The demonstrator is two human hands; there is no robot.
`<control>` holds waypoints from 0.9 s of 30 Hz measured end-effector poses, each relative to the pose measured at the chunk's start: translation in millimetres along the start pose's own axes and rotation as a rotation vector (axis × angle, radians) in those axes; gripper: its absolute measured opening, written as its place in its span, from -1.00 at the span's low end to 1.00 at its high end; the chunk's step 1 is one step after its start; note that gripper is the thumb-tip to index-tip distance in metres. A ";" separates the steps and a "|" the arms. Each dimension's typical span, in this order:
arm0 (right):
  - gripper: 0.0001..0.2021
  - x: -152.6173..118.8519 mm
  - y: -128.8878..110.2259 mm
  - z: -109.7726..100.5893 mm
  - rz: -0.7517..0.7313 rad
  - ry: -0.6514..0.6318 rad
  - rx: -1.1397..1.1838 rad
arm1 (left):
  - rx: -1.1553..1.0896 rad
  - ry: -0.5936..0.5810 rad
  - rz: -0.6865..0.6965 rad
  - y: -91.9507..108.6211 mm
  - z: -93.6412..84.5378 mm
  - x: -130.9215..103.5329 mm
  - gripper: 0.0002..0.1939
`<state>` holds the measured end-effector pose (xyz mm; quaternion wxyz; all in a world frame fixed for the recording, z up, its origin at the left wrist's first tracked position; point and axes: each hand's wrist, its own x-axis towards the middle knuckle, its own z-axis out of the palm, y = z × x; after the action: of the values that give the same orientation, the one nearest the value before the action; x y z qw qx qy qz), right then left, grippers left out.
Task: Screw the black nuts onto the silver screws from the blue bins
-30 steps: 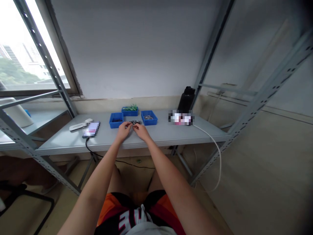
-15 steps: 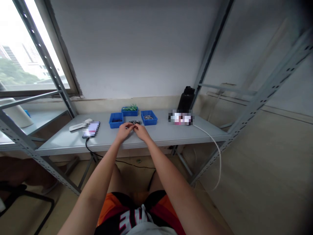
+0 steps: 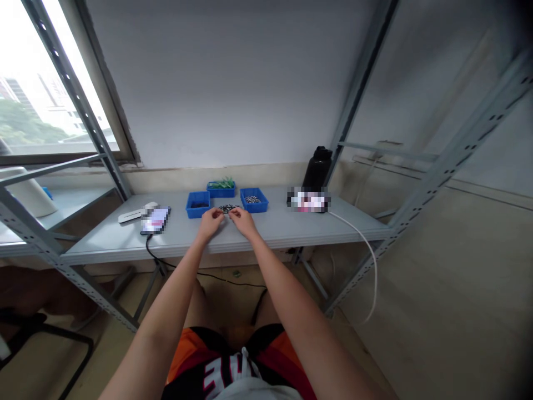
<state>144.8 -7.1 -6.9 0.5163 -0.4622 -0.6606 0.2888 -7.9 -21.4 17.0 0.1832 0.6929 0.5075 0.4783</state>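
My left hand is closed in a pinch at the middle of the table, just below the left blue bin with dark pieces in it. Facing it, my right hand is pinched too, with a small gap between the two. What either one holds is too small to make out. Right behind the fingertips lies a pile of small dark and silvery pieces. The right blue bin holds small metallic pieces. Green pieces fill the back blue bin.
On the left of the grey table lie a phone with a black cable and a white object. A black bottle stands at the right behind another lit device with a white cable. Metal posts flank the table.
My hands have moved apart; their fingertips met before and now a small gap shows between them. More of the pile behind them is visible.
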 end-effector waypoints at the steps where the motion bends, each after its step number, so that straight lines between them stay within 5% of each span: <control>1: -0.86 0.3 -0.1 -0.6 0.001 0.008 0.024 | 0.004 -0.026 0.006 0.1 0.3 -0.2 -0.82; 9: -0.88 -0.6 -1.9 -1.2 -0.002 0.019 0.039 | 0.056 -0.199 0.086 -0.5 1.7 -0.2 -0.83; 19: -0.85 1.2 3.4 0.8 -0.001 -0.037 0.059 | -0.054 0.036 0.098 5.0 -1.7 -2.1 -0.82; 27: -0.85 -1.1 2.9 3.8 -0.113 -0.181 -0.136 | 0.001 -0.031 0.161 4.7 0.9 -5.0 -0.81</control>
<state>142.2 -6.6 -11.0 0.4375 -0.4303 -0.7475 0.2544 -4.8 -27.5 17.6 0.1516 0.7390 0.4476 0.4802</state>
